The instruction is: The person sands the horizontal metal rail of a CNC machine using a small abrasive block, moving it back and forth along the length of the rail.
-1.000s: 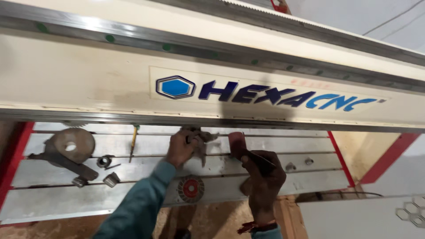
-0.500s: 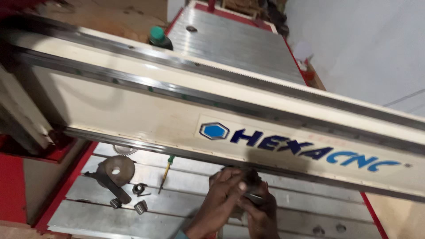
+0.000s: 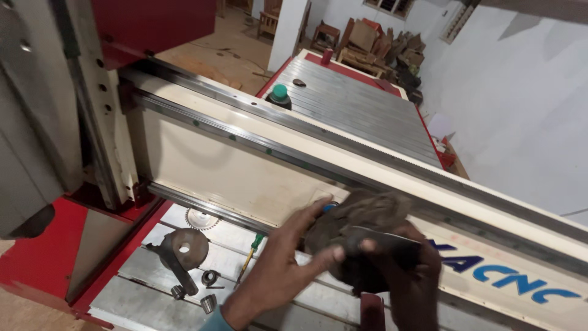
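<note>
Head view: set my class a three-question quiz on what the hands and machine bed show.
1. True or false: both hands hold the dark rag.
2. What lies nearest the screwdriver: A the round disc, B the green knob?
3. What colour is the bed's frame?

Key: 1 true; 2 A; 3 red.

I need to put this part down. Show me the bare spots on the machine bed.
Free: the far slatted bed past the gantry beam, between the green-capped bottle and the red edge. Crowded: the near bed under the beam, where the saw blade, wrench, screwdriver and collets lie beside the left hand and right hand.
</note>
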